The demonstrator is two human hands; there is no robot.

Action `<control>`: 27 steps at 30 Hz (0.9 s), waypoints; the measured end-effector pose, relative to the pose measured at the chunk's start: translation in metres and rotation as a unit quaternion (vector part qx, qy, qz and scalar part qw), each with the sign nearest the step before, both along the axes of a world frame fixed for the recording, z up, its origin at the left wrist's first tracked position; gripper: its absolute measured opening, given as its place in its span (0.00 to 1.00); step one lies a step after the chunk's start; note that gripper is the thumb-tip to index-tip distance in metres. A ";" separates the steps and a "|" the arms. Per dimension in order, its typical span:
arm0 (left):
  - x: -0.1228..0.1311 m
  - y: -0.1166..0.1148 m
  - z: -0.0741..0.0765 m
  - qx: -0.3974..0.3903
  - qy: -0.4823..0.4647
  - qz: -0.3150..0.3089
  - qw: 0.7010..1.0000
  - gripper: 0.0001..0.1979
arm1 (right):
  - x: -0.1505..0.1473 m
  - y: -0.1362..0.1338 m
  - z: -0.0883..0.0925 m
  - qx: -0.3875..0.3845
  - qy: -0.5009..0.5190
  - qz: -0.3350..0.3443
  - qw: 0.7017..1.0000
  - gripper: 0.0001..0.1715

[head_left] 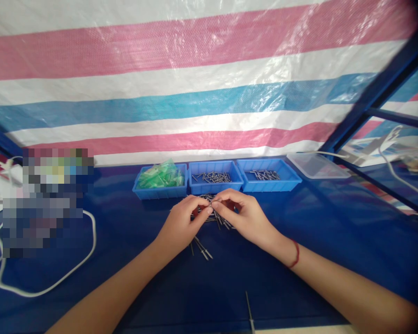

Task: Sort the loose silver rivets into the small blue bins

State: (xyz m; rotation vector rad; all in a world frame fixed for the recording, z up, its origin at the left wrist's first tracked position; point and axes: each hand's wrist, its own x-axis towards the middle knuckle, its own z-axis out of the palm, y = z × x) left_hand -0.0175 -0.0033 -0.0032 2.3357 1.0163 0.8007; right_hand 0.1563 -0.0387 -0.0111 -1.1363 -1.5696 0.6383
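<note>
My left hand [183, 222] and my right hand [238, 214] meet fingertip to fingertip over a loose pile of thin metal pins [218, 219] on the blue table [299, 232]. Both hands pinch together at about the same spot; something small, probably a pin, is between the fingers, too small to make out. A few pins [202, 248] lie just below my left hand. Behind the pile stand three blue bins: one with green plastic parts [160, 177], the middle bin [214, 176] and the right bin [267, 175] each with metal pins.
A clear plastic lid or tray [316, 165] lies right of the bins. A white cable [48, 278] loops over the table's left side. One single pin [249, 308] lies near the front edge. A striped tarpaulin [195, 69] hangs behind; a blue frame bar [372, 93] slants at right.
</note>
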 end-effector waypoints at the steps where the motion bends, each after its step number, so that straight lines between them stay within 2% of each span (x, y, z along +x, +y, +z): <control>1: 0.000 0.001 -0.001 0.001 -0.006 0.001 1.000 0.07 | 0.000 0.000 0.000 -0.002 -0.001 0.001 1.000 0.08; 10: -0.003 0.002 0.005 0.010 -0.027 0.010 1.000 0.05 | 0.002 0.002 -0.004 -0.009 -0.004 0.014 1.000 0.06; 18: -0.001 -0.002 0.009 0.028 -0.062 0.011 0.998 0.04 | 0.005 0.002 0.000 0.027 -0.052 0.031 0.998 0.06; 24: -0.002 -0.002 0.004 0.029 -0.060 0.019 0.998 0.03 | 0.004 0.003 -0.001 0.046 -0.068 0.038 0.996 0.07; 27: -0.001 -0.008 0.004 0.094 -0.069 0.055 0.992 0.15 | 0.014 0.008 0.003 0.080 -0.099 -0.013 0.992 0.07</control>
